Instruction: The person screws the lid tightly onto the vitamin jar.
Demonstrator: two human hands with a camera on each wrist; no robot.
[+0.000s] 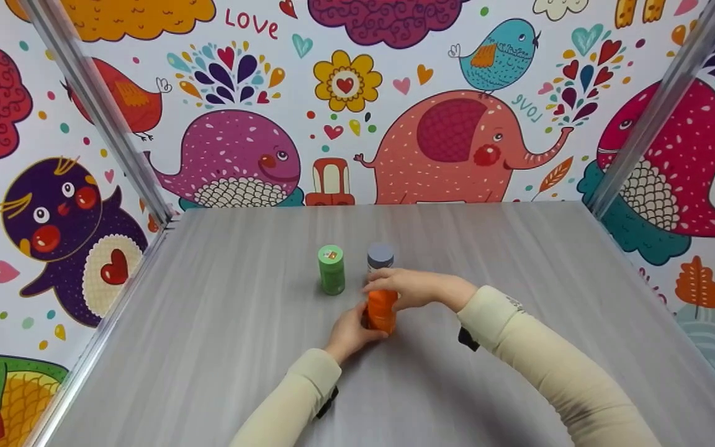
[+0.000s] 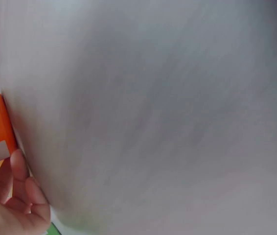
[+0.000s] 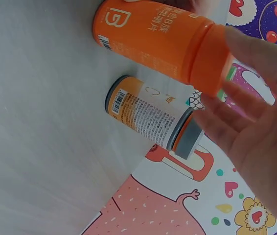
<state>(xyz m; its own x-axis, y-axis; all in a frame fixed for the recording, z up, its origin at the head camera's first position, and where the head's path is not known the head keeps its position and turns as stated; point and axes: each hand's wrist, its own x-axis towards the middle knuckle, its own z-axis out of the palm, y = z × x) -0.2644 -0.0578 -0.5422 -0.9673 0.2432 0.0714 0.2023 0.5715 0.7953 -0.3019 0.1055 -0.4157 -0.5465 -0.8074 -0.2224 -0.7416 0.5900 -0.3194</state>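
Observation:
An orange supplement bottle (image 1: 382,312) with an orange screw cap (image 3: 211,59) stands upright near the middle of the table. Low on its body, my left hand (image 1: 352,334) grips it from the left, thumb toward the near side. From above, my right hand (image 1: 416,288) pinches the cap between thumb and fingers. Just behind is a second bottle (image 3: 146,111) with a grey cap and a white and orange label, partly covered by my right hand in the head view. To its left stands a green canister (image 1: 332,272), apart from both hands.
The grey wood-grain table (image 1: 227,310) reaches back to a wall (image 1: 345,31) printed with cartoon animals. Metal posts (image 1: 103,118) stand at the table's back corners, with more printed panels on both sides.

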